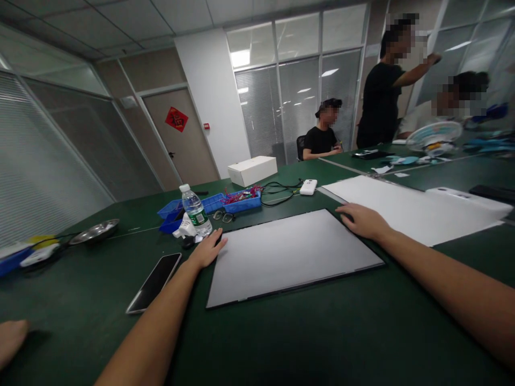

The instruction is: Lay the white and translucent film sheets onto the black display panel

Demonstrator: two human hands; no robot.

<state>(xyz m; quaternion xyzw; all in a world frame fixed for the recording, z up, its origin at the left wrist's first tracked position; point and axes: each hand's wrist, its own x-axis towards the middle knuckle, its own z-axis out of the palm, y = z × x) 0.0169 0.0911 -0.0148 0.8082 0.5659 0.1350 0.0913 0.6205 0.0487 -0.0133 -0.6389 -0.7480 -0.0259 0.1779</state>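
Observation:
A flat grey-white panel (289, 254) with a thin black edge lies on the green table in front of me. My left hand (208, 250) rests at the panel's far left corner, fingers stretched out and slightly apart. At the far right corner is my right hand (362, 220), palm down with its fingers extended. Neither hand is gripping the panel; whether the fingertips press on its edge is hard to tell. Just beyond my left hand stands a water bottle (196, 212) with a green label. A phone (156, 283) lies left of my left forearm.
Blue trays (242, 202) with red wires, glasses (223, 216), a white box (252, 170) and a small white device (308, 187) sit beyond the panel. White sheets (386, 206) lie right, a metal dish (95, 232) left. Another person's hand (12, 340) is at lower left; several people are across.

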